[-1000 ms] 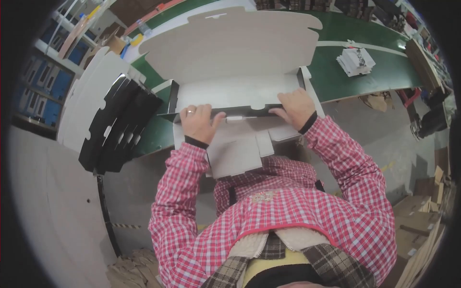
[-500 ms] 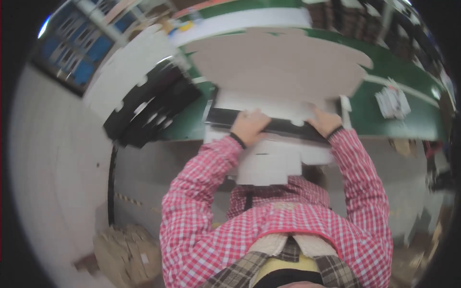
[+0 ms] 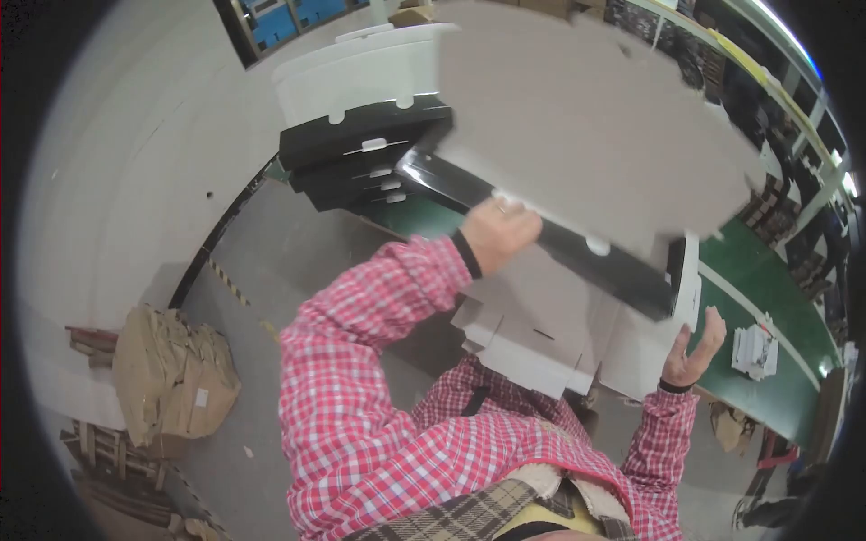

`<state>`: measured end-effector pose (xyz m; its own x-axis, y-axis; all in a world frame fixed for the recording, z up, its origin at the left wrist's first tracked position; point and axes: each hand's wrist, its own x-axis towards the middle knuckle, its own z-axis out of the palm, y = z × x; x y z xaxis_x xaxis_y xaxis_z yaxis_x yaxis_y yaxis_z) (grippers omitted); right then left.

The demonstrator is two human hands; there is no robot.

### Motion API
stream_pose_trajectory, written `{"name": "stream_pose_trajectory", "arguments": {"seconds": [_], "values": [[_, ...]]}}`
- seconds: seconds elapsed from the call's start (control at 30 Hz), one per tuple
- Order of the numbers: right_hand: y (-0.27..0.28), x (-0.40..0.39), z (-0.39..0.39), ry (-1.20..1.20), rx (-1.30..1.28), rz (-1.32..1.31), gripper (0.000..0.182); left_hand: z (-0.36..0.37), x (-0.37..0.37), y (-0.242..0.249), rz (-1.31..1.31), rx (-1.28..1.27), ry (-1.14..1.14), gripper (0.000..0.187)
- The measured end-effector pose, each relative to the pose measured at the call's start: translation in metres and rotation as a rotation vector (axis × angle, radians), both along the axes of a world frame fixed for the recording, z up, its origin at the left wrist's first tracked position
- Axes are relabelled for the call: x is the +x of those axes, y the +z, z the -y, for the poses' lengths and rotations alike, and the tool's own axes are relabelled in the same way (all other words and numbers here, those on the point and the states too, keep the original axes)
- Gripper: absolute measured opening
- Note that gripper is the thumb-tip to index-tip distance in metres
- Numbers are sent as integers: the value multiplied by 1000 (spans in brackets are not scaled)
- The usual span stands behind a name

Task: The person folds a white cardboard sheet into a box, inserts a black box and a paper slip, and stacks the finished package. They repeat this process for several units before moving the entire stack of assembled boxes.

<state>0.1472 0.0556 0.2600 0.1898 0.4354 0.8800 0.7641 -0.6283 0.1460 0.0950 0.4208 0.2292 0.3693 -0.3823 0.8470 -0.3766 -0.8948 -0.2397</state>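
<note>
Open box (image 3: 622,269) over green table (image 3: 776,302), grey floor (image 3: 257,352) below, perhaps shelving (image 3: 745,56) beyond.

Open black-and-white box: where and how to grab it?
I'd pinch the black front wall by its upper edge, near both ends, from the wearer's side. It's long and faces the wearer; the raised lid leaves that edge reachable. Left hand grips there.

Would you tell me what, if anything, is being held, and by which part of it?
The left hand holds the large open black-and-white cardboard box by its black front wall; the right hand is open, holding nothing.
</note>
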Motion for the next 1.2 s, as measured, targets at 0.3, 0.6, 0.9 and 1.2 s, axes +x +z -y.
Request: {"name": "stream_pose_trajectory", "arguments": {"seconds": [0.3,0.6,0.9,1.2], "values": [[-39,-21,-2,-11,-73,-166,33,-193,-37,99,114,49,664,20],[-58,-36,7,-30,-146,-353,28,-246,-41,2,-677,-300,987,16],[-70,-40,17,15,-158,-372,27,-245,-70,61,-242,-313,891,44],[-81,-81,65,-139,-135,-447,25,-285,-112,-75,-47,-2056,860,86]]}}
